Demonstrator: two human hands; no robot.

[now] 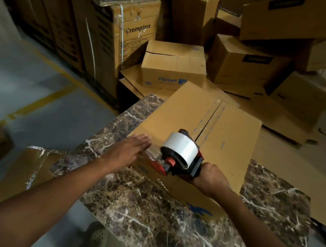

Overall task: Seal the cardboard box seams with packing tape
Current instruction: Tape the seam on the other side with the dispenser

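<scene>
a closed cardboard box (183,116) lies on a marble-patterned table (171,229), the right hand (212,180) gripping a red and black tape dispenser (181,155) at its near edge while the left hand (129,150) presses flat-fingered beside it, stacked cartons (174,66) behind.

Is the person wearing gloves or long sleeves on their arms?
No. The left hand and right hand are bare, no gloves, and no rings or watch show. The left forearm and right forearm are bare too; no sleeve shows.

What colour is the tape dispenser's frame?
Red and black, on the tape dispenser; seen in the head view.
</scene>
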